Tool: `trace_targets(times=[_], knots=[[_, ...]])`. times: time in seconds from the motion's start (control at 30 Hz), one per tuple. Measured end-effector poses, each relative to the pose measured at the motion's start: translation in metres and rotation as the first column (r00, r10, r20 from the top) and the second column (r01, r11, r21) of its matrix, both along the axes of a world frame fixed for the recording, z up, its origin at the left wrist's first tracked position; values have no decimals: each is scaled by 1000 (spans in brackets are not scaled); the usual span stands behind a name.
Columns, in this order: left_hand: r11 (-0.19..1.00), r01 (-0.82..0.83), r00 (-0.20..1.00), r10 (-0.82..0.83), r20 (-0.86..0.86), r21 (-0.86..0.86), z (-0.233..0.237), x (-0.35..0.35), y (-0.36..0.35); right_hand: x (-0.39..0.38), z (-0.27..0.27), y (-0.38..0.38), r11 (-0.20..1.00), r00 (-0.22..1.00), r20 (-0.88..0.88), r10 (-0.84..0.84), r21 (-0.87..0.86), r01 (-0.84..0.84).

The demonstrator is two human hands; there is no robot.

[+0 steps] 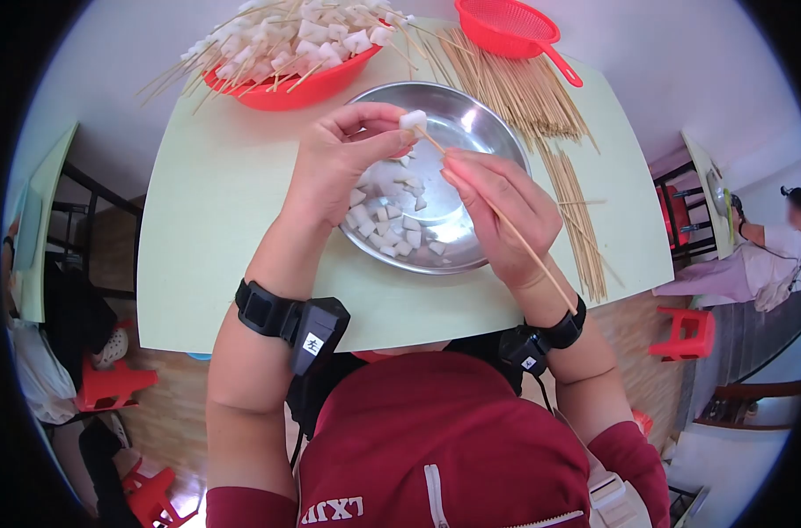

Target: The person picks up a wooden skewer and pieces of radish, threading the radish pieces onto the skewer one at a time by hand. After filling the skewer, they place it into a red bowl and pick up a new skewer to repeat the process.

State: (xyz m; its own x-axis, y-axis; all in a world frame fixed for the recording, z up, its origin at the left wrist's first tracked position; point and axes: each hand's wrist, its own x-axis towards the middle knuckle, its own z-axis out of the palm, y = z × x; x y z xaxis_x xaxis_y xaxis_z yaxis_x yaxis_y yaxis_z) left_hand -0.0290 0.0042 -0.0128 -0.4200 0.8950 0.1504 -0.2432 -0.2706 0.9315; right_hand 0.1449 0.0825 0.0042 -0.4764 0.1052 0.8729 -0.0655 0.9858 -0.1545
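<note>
Pinched between the thumb and fingers of my left hand [352,145] is a white cube of food [413,120], held over the metal bowl. My right hand [506,207] grips a thin wooden skewer [528,249], its tip at the cube and its long end running back past my wrist. Below both hands, the wide stainless steel bowl [497,132] holds several loose white cubes [385,231], mostly on its left and front side. What the cubes are made of does not show.
At the back left, a red basin [308,91] is heaped with skewered white pieces [317,40]. Bare skewers [515,92] lie in a large pile at the back right, more [578,224] beside the bowl. A red strainer [509,26] stands behind. A person [766,246] sits far right.
</note>
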Motion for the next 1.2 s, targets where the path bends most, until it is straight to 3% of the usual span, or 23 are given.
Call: trace_targets(times=[0.4, 0.53, 0.63, 0.73, 0.8, 0.83, 0.9, 0.93, 0.97, 1.03, 1.13, 1.17, 1.2], knots=[[999, -51, 999, 51, -14, -8, 2, 5, 0, -16, 4, 10, 993, 993, -32, -117, -6, 117], [998, -56, 998, 56, -32, 4, 2, 5, 0, -20, 1, 12, 996, 991, -97, -88, 9, 90], [998, -62, 997, 63, -45, 21, 6, 6, -1, -18, 0, 14, 994, 991, -97, -87, -79, 80], [976, -187, 976, 198, -93, 113, 12, 8, -1, -17, -1, 16, 976, 998, -56, 13, -217, -25], [932, -327, 926, 348, -142, 155, 16, 7, -4, -15, -1, 15, 833, 987, -21, 158, -534, -144], [926, -344, 918, 367, -153, 155, 16, 6, -4, -12, 1, 16, 828, 984, -31, 177, -536, -166], [869, -433, 876, 468, -112, 239, 15, 2, -4, -2, 11, 17, 590, 910, -36, 412, -751, -296], [854, -451, 857, 495, -144, 259, 18, 1, -7, 2, 18, 14, 502, 879, -71, 471, -798, -333], [847, -463, 845, 511, -159, 262, 20, 1, -9, 8, 21, 15, 492, 869, -86, 488, -795, -354], [789, -515, 818, 569, -83, 334, 25, -1, -11, 17, 27, 18, 334, 710, -108, 696, -827, -453], [711, -569, 755, 651, -79, 413, 27, -6, -13, 25, 37, 19, 286, 619, -98, 779, -823, -491], [675, -589, 729, 681, -68, 445, 27, -7, -14, 25, 39, 16, 279, 610, -107, 785, -819, -502], [673, -589, 725, 685, -75, 447, 28, -8, -15, 24, 42, 13, 293, 720, -67, 691, -885, -363]])
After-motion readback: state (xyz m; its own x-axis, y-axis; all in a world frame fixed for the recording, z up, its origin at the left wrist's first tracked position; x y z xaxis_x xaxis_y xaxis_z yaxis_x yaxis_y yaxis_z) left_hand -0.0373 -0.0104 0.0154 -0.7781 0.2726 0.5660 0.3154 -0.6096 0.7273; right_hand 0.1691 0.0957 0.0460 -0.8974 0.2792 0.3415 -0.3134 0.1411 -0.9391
